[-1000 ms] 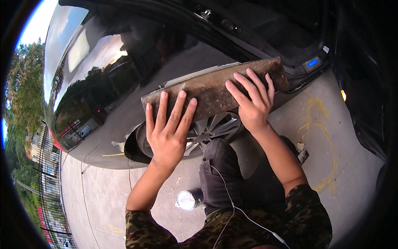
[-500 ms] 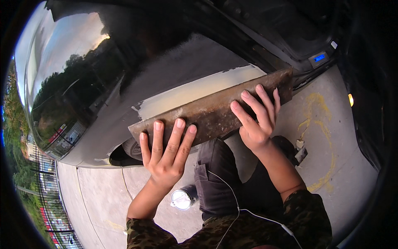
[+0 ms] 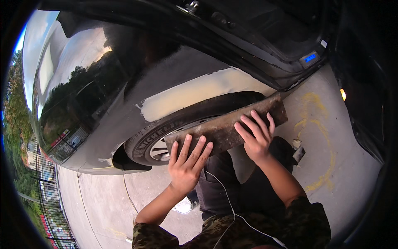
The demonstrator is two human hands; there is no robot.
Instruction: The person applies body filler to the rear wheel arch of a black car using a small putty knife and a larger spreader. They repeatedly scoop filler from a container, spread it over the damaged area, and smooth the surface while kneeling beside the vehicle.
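My left hand (image 3: 185,174) lies with its fingers over the near-left end of a long, flat, worn brown board (image 3: 224,129). On its right part rest the fingers of my right hand (image 3: 258,143); both thumbs are hidden beneath. I hold the board tilted between my two hands, over my lap and in front of the car's wheel (image 3: 139,145), part of which it covers. Above the tyre, a cream filler patch (image 3: 186,97) runs along the arch of the dark car fender (image 3: 166,72). In this view the board lies below the patch and does not overlap it.
An open car door (image 3: 365,103) stands at the right, beside a sill with a blue-lit plate (image 3: 310,58). A can (image 3: 183,206) sits on the pavement by my leg. Right of my knee lies a small block (image 3: 298,155), near yellow marks (image 3: 331,153). A white cord (image 3: 226,195) hangs over my lap.
Both hands have drawn the board down toward me, from the lower edge of the filler patch. The wheel arch and much of the tyre now show. My left hand has shifted rightward.
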